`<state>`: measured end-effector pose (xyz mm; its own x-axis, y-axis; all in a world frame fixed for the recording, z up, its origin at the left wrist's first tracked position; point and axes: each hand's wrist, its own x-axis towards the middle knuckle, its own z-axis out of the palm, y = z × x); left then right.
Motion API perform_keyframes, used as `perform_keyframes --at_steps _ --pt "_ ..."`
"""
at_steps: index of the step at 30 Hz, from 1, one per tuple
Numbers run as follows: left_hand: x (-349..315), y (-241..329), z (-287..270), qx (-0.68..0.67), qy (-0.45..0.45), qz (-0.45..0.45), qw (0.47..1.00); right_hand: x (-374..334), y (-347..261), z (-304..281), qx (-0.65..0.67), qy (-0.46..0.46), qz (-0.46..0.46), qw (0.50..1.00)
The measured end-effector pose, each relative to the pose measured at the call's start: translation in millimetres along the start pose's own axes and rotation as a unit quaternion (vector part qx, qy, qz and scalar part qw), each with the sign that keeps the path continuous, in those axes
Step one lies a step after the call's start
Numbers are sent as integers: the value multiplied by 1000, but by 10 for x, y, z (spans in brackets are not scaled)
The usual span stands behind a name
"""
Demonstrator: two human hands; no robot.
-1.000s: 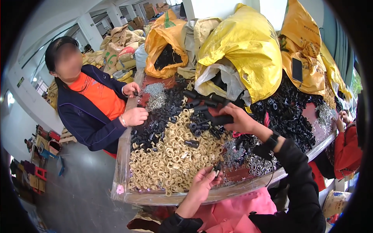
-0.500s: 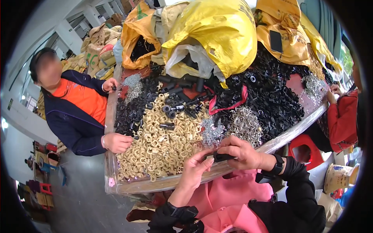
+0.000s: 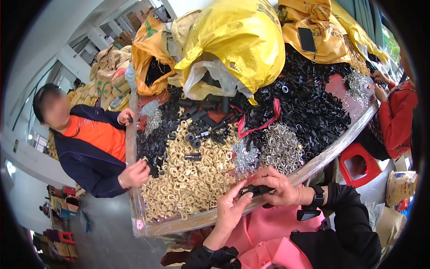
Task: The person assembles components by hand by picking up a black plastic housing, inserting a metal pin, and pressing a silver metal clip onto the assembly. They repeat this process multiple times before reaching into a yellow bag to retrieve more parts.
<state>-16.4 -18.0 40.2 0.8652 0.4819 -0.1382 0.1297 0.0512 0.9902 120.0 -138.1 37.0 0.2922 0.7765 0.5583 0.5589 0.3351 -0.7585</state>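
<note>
Just over the table's near edge, my two hands meet at a small dark black plastic part [image 3: 257, 190]. My right hand [image 3: 281, 187] wraps its fingers around the right portion of the part. At its left end, the thumb and forefinger of my left hand [image 3: 230, 209] pinch it. A heap of cream-coloured clip-like pieces [image 3: 192, 179] lies beyond my left hand. Past my right hand are bent silvery metal hooks [image 3: 281, 148] and a pile of tiny grey metal bits [image 3: 245, 157]. A short black cylinder [image 3: 193, 156] rests on the cream pieces.
Loose black parts [image 3: 309, 112] cover much of the table, with a pink-red strap [image 3: 260, 125] on them. Yellow sacks [image 3: 233, 40] line the far side; a phone [image 3: 307, 40] lies on one. Co-workers sit left [image 3: 89, 139] and right [image 3: 398, 116]. A red stool [image 3: 359, 165] stands right.
The view has shifted slightly. The black part has come more into sight between my hands, tilted differently. The left co-worker's near hand has risen slightly from the pile.
</note>
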Motion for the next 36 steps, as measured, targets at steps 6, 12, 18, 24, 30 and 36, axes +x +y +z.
perform_keyframes --at_steps 6,12,18,24,30,36 --pt "18 -93 66 33 16 97 995 -76 46 94 -16 30 44 998" --pt "128 -37 -73 -216 -89 -103 967 -80 49 130 -17 -33 -5 999" --pt "135 -62 -58 -524 -285 -179 782 -16 17 18 -173 -154 -27 972" --pt "95 -111 -1 -458 -216 -275 817 21 -30 -73 -129 -229 -69 962" --pt "129 -128 146 -500 -181 -230 815 17 -99 19 -53 -220 -59 972" --pt "53 -155 143 -509 -199 -213 810 -52 73 20 -5 -157 74 985"
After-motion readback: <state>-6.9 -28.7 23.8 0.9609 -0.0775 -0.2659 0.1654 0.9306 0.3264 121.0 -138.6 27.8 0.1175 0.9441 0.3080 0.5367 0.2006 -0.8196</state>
